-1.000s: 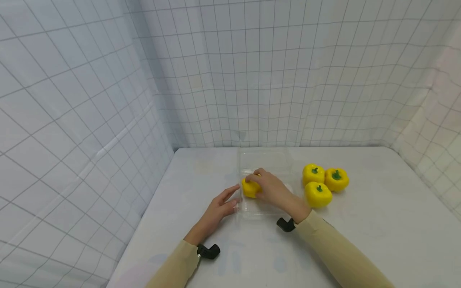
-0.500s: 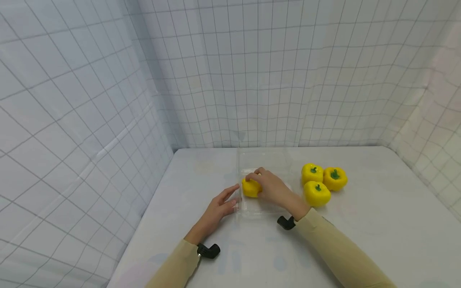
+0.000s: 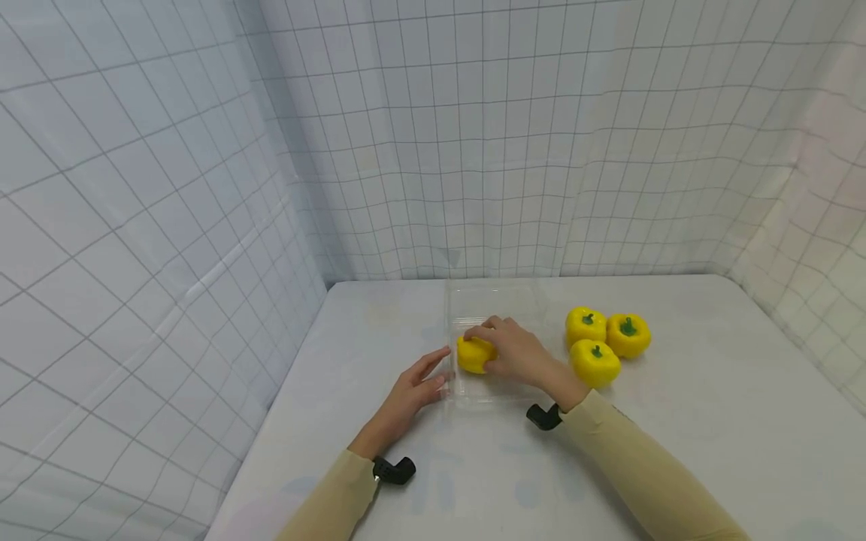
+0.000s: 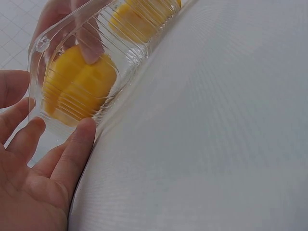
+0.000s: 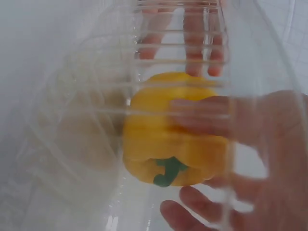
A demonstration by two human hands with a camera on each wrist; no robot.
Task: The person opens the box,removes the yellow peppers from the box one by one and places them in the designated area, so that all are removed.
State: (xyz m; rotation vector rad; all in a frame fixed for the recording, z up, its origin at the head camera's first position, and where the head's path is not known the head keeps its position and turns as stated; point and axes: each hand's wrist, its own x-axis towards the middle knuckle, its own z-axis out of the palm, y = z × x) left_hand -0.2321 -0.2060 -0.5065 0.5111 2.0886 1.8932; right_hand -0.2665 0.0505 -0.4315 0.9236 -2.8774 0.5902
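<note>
My right hand (image 3: pixel 517 353) reaches into a clear plastic clamshell box (image 3: pixel 473 398) and grips a yellow bell pepper (image 3: pixel 472 355) lying near its left wall. In the right wrist view, the pepper (image 5: pixel 163 130) shows its green stem through the plastic, with the thumb across its side and fingers around it. My left hand (image 3: pixel 409 391) is at the box's left side, fingers mostly extended. In the left wrist view, the fingertips (image 4: pixel 86 130) touch the ribbed wall, with the pepper (image 4: pixel 79 86) right behind it.
Three more yellow bell peppers (image 3: pixel 595 363) stand grouped on the white table (image 3: pixel 710 421), right of the box. The box's clear lid (image 3: pixel 497 299) lies folded back toward the rear. Gridded white curtains (image 3: pixel 473 150) enclose the table at the back and sides.
My right hand and the gripped pepper have shifted very slightly to the right inside the box. My left hand has stayed at the box's left wall.
</note>
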